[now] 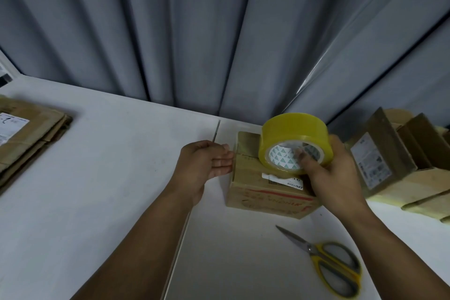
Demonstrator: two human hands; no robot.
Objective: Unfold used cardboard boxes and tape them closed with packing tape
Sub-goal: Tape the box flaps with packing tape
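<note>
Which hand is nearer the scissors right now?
Right. The right hand, holding the tape roll over the box, is straight beyond the scissors; the left hand rests against the box's left side, farther off.

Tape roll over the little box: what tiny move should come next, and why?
Probably draw the tape roll nearer along the top of the box. The right grip holds the roll over it, tape seems stuck at the far edge, and the left grip presses flat against its left side, steadying it.
</note>
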